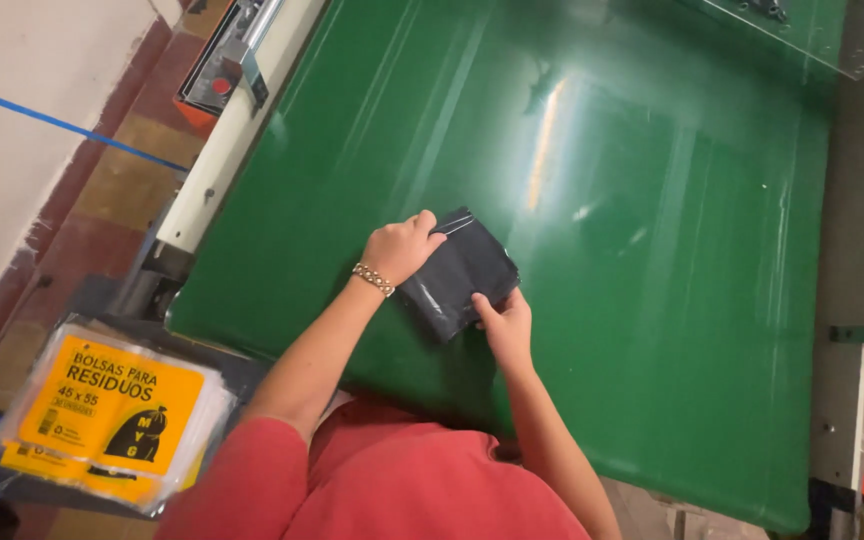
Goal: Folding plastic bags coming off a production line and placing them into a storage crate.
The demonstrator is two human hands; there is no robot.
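While both hands press a folded black bag bundle [457, 272], left hand [402, 248] atop, right hand [505, 325] gripping its near edge, folding appears under way; tightening likely follows.

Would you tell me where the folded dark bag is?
In the head view, the folded dark bag lies on the green table, between the left hand and right hand.

You're pressing a folded bundle [457, 272] of slick, dark plastic film on a smooth, glossy green table [652, 200], beside clear, shiny plastic packets [112, 415] with yellow paper labels.
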